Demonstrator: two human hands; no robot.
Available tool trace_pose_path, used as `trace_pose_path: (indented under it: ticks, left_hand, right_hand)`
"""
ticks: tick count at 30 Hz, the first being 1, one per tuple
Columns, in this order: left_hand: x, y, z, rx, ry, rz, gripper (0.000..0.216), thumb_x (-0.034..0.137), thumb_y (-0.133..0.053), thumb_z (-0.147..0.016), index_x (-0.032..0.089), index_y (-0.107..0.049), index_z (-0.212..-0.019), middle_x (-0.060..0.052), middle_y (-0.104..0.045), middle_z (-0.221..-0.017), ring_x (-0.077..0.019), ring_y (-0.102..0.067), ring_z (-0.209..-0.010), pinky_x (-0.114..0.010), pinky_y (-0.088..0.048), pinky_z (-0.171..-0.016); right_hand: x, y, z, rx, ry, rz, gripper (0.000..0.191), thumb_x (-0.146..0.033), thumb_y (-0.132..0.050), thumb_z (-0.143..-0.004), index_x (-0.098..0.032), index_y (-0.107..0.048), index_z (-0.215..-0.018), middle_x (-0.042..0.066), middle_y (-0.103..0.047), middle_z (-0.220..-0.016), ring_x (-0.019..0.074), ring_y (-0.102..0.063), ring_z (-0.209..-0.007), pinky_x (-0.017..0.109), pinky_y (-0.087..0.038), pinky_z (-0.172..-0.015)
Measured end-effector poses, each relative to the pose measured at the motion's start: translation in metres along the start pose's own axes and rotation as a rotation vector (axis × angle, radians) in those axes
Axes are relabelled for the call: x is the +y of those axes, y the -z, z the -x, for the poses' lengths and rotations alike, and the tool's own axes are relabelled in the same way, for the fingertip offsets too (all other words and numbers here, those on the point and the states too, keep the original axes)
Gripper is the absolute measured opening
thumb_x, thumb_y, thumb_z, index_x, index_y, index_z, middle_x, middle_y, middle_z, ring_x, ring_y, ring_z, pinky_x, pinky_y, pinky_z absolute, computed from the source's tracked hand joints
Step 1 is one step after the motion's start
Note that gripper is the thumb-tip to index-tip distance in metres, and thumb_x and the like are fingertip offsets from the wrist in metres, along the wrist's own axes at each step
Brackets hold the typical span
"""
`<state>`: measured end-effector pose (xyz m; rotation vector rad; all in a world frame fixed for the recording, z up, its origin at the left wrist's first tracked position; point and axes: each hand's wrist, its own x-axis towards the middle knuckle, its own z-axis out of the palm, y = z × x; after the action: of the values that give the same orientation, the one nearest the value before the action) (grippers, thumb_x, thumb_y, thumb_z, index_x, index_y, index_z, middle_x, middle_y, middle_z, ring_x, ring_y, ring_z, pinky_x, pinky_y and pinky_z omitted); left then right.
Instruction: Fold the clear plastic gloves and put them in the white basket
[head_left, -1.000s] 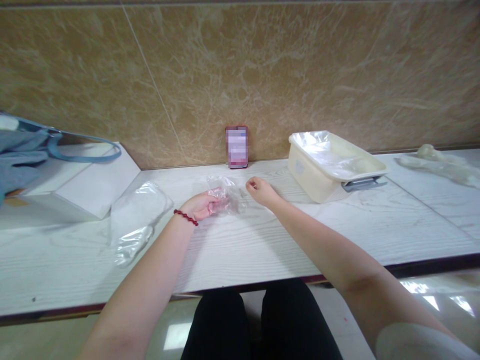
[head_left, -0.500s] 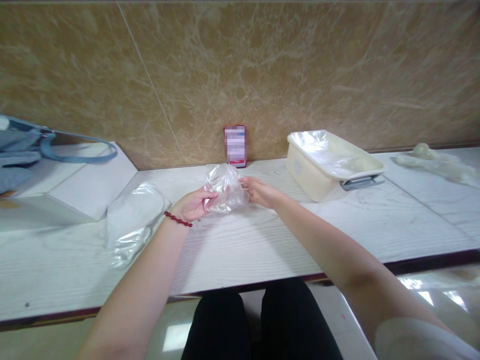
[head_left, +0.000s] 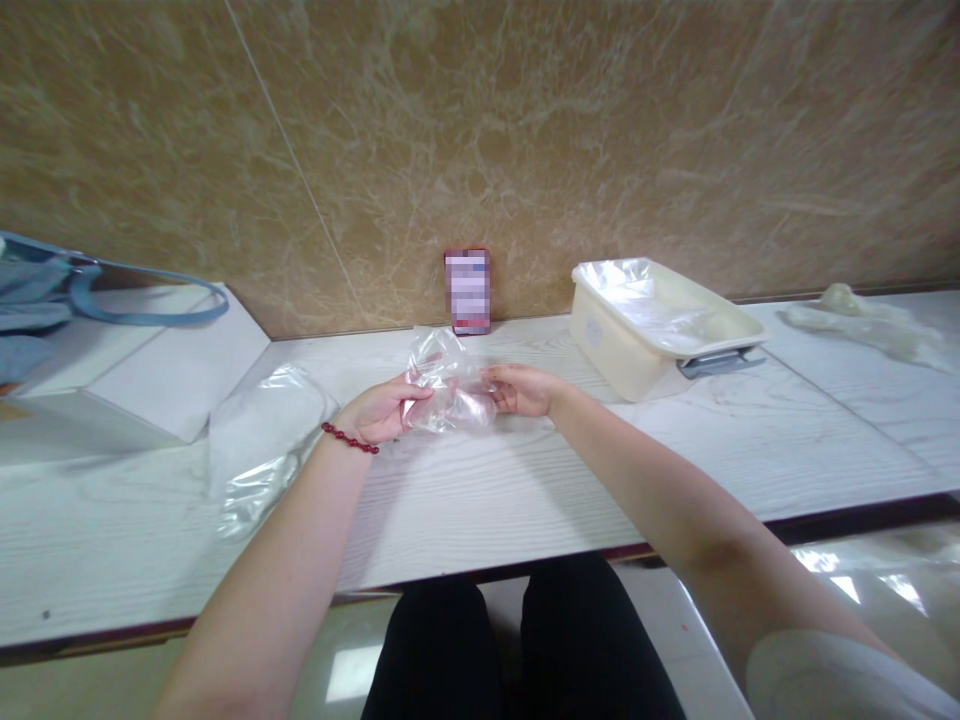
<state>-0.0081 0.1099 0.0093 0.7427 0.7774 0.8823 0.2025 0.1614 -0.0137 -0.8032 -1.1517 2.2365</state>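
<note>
A small clear plastic bag (head_left: 444, 385) is held up just above the white wood-grain table (head_left: 525, 480), between both hands. My left hand (head_left: 382, 410), with a red bead bracelet at the wrist, grips the bag's left side with curled fingers. My right hand (head_left: 523, 390) pinches the bag's right edge. The bag looks crumpled and partly spread between them.
A stack of clear plastic bags (head_left: 262, 445) lies to the left. Behind it sit a white box (head_left: 150, 375) and a blue bag (head_left: 45, 300). A phone (head_left: 467, 291) leans on the marble wall. A cream tub (head_left: 652, 325) lined with plastic stands right; more plastic (head_left: 870, 322) lies far right.
One second ago only my left hand held the bag low on the table. My right hand has since come in and taken its right edge, and the bag is lifted and spread.
</note>
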Motion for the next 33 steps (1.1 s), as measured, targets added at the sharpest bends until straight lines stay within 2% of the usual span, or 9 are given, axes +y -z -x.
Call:
trace_pose_path:
  ticks: [4,9,15,19,23,27,30,33]
  left_hand:
    - [0.0,0.003,-0.003,0.028,-0.008,0.008,0.056,-0.004,-0.041,-0.071,0.017,-0.038,-0.122,-0.01,-0.063,-0.098,-0.0181,-0.06,-0.088,-0.029,-0.048,-0.078]
    - [-0.002,0.004,-0.007,0.041,0.025,0.048,0.051,-0.003,-0.038,-0.072,0.013,-0.039,-0.121,-0.011,-0.064,-0.091,-0.0191,-0.062,-0.082,-0.031,-0.05,-0.073]
    - [-0.005,0.006,-0.013,0.123,0.117,0.095,0.04,0.011,-0.035,-0.08,0.013,-0.041,-0.12,-0.013,-0.064,-0.086,-0.0217,-0.063,-0.073,-0.037,-0.051,-0.066]
    - [-0.006,0.008,-0.014,0.14,0.099,0.109,0.04,0.014,-0.034,-0.083,0.019,-0.038,-0.122,-0.011,-0.064,-0.085,-0.0215,-0.063,-0.075,-0.039,-0.05,-0.067]
    - [-0.005,0.008,-0.012,0.087,0.036,0.132,0.04,0.011,-0.034,-0.081,0.019,-0.04,-0.12,-0.012,-0.063,-0.089,-0.0221,-0.062,-0.081,-0.042,-0.048,-0.072]
    - [-0.005,0.006,-0.012,0.079,-0.044,0.136,0.038,0.001,-0.036,-0.075,0.018,-0.049,-0.108,-0.009,-0.063,-0.088,-0.02,-0.062,-0.081,-0.039,-0.049,-0.072]
    - [-0.006,0.007,-0.013,0.138,-0.107,0.154,0.029,-0.003,-0.039,-0.07,0.014,-0.055,-0.087,-0.007,-0.063,-0.079,-0.0163,-0.062,-0.072,-0.031,-0.05,-0.068]
    - [-0.006,0.009,-0.014,0.175,-0.129,0.181,0.021,-0.002,-0.04,-0.069,0.014,-0.053,-0.069,-0.004,-0.06,-0.066,-0.0133,-0.06,-0.06,-0.026,-0.05,-0.059]
  right_hand:
    - [0.001,-0.001,-0.004,0.094,0.0,-0.052,0.006,-0.021,-0.051,-0.079,-0.016,-0.053,-0.08,0.0,-0.061,-0.072,0.0081,-0.058,-0.064,0.019,-0.049,-0.057]
    - [0.003,-0.001,-0.006,0.121,-0.063,-0.041,0.009,-0.018,-0.049,-0.08,-0.014,-0.055,-0.076,-0.001,-0.06,-0.065,0.0043,-0.053,-0.053,0.014,-0.045,-0.05]
    - [0.005,-0.002,-0.005,0.148,-0.019,0.093,0.011,-0.014,-0.05,-0.079,-0.013,-0.053,-0.068,-0.002,-0.057,-0.056,0.0021,-0.047,-0.043,0.01,-0.036,-0.038]
    - [0.006,-0.003,-0.005,0.19,0.03,0.119,0.008,-0.012,-0.048,-0.08,-0.015,-0.052,-0.074,-0.003,-0.056,-0.055,0.0025,-0.048,-0.043,0.01,-0.036,-0.037]
    - [0.004,-0.002,-0.005,0.189,0.046,0.095,0.011,-0.009,-0.049,-0.078,-0.018,-0.053,-0.082,-0.002,-0.06,-0.063,0.0042,-0.054,-0.051,0.011,-0.041,-0.041]
    - [0.002,0.0,-0.007,0.219,0.064,0.063,0.01,-0.011,-0.048,-0.078,-0.019,-0.054,-0.083,-0.001,-0.061,-0.065,0.0057,-0.057,-0.054,0.011,-0.04,-0.038]
    - [0.002,0.001,-0.009,0.239,0.093,0.038,0.012,-0.009,-0.045,-0.078,-0.018,-0.052,-0.077,-0.001,-0.06,-0.063,0.006,-0.057,-0.053,0.01,-0.038,-0.036]
    - [0.003,0.001,-0.011,0.241,0.139,0.03,0.016,-0.007,-0.041,-0.078,-0.017,-0.048,-0.068,-0.002,-0.057,-0.057,0.0061,-0.056,-0.049,0.011,-0.037,-0.036]
